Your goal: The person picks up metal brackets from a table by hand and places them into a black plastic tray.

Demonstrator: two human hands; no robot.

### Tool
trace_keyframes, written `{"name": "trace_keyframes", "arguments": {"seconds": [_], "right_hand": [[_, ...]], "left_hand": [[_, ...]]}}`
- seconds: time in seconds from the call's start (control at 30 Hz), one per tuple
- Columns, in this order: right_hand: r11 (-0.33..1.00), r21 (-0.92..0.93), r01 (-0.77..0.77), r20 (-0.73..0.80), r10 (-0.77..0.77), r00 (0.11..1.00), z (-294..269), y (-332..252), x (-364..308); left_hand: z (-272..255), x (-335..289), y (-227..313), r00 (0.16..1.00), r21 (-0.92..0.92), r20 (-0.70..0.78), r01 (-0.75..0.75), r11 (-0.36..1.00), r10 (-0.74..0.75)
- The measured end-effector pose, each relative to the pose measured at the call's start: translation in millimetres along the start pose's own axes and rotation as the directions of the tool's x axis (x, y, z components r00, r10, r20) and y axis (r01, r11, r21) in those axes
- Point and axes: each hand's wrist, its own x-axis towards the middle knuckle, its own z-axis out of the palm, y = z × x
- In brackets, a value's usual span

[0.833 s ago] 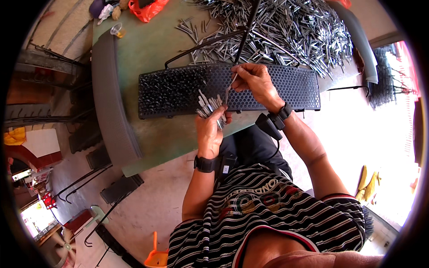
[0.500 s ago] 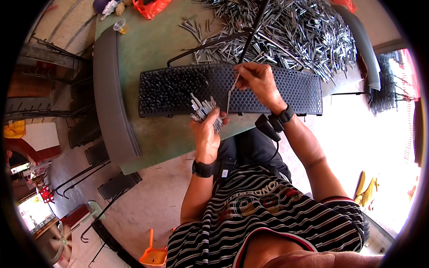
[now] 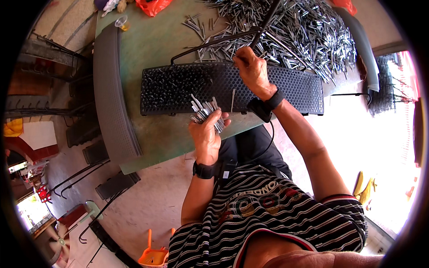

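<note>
A single pale metal strip shows against the near side of a black perforated panel, just right of a loose bundle of strips clamped in the person's left hand, thumb on top. The right hand hangs over the panel's far edge, its fingertips curled close together; from this view, it is hard to tell whether they pinch anything, or whether the lone strip's foot sits in a hole. Dark, glinting pieces crowd the panel's left part. Working this step well likely means keeping the bundle fanned near the panel, taking one strip by its end, and lining its tip up squarely with a hole before letting go. Beyond, a black rod frame reaches over a heap of metal strips on the green table, with curved grey sheets stacked at left and a plastic cup nearby.
</note>
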Motion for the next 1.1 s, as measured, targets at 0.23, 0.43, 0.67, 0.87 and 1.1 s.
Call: {"name": "trace_keyframes", "arguments": {"seconds": [0.23,0.43,0.67,0.87,1.1], "right_hand": [[0.982,-0.129,0.139,0.071,-0.131,0.989,-0.8,-2.8,1.2],[0.926,-0.302,0.225,0.268,-0.144,0.952,-6.5,-2.5,0.2],[0.863,-0.485,0.14,0.507,0.147,0.849,-18.2,-19.2,-27.6],[0.976,-0.215,0.01,0.4,0.078,0.913,-21.2,-4.6,-20.7],[0.91,0.244,-0.334,0.115,0.315,0.942,-34.9,-22.0,3.6]], "left_hand": [[1.9,0.4,2.7,0.999,0.0,-0.029,0.023,1.0,-0.023],[-0.4,3.2,0.3,1.0,0.001,-0.025,-0.004,1.0,0.004],[5.2,2.9,-2.1,0.999,-0.005,-0.047,-0.02,1.0,0.019],[5.6,2.5,-5.8,1.0,-0.012,-0.002,-0.021,1.0,0.021],[14.8,4.2,0.3,0.999,-0.033,-0.01,-0.031,0.999,0.031]]}}
